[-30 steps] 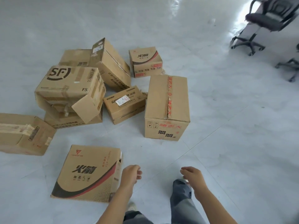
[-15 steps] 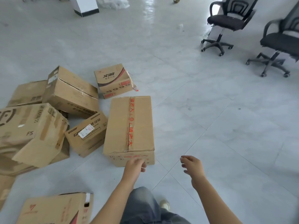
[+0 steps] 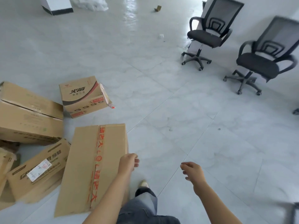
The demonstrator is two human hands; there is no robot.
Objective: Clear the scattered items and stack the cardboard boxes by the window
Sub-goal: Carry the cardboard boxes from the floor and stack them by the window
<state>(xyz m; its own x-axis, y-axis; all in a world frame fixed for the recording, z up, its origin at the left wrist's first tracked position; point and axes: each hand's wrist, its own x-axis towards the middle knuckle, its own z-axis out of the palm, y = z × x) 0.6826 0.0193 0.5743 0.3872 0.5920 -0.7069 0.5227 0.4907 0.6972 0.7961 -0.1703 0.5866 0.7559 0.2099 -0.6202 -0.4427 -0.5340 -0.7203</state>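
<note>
Taped box lies on the floor, beside the labelled box. Your left grip hangs loose, empty, at its right edge; right grip loose, empty, over floor tiles.

Brown box with red-printed tape; black mesh chairs; pale grey tiles.
</note>
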